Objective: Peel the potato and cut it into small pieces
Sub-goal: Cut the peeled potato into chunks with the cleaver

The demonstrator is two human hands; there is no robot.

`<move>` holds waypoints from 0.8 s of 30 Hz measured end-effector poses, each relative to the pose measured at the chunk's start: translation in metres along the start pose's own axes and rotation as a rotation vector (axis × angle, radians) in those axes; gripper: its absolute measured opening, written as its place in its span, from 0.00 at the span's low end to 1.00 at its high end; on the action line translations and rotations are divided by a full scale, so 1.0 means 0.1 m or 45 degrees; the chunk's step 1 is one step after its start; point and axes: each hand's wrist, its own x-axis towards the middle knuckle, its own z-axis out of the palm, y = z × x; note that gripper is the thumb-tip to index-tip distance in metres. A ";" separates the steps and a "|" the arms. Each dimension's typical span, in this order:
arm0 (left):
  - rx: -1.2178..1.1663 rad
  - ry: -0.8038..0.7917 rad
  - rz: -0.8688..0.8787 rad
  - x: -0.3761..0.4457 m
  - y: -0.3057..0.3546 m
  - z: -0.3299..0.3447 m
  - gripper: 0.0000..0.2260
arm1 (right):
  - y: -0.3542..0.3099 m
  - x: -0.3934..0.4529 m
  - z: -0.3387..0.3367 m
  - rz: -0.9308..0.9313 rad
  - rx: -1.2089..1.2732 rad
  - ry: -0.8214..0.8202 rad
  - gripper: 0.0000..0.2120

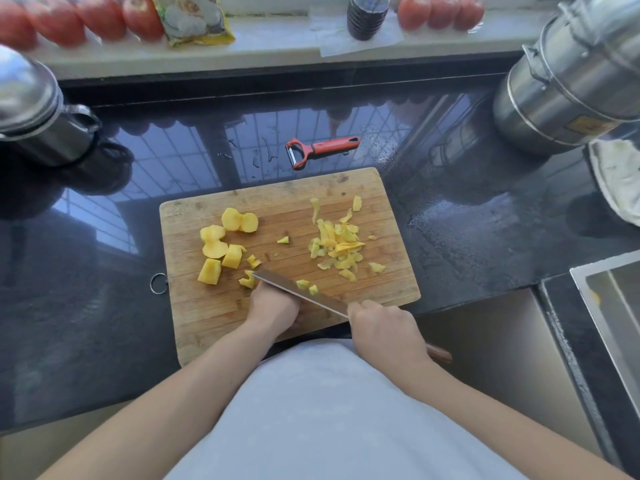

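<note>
Clearly the peeling is finished: the peeler (320, 150) is lying on the counter beyond the wooden cutting board (346, 183), and a heap of peels (337, 245) is sitting on the board's right half. Several potato chunks (225, 245) are lying on the left half. The right hand (382, 329) is gripping the knife (299, 289) by its handle. The left hand (273, 304) is curling just behind the blade, probably steadying a piece, though none is showing. The larger chunks are still needing smaller cuts.
</note>
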 end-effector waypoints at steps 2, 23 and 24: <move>0.029 0.042 0.015 -0.03 0.00 0.00 0.11 | -0.02 0.01 -0.03 -0.019 -0.059 0.015 0.14; 0.086 0.112 0.124 -0.26 0.12 -0.01 0.05 | 0.29 0.19 0.06 0.109 0.384 -0.286 0.12; 0.095 0.111 0.121 -0.26 0.13 -0.02 0.06 | 0.30 0.20 0.04 0.113 0.399 -0.299 0.13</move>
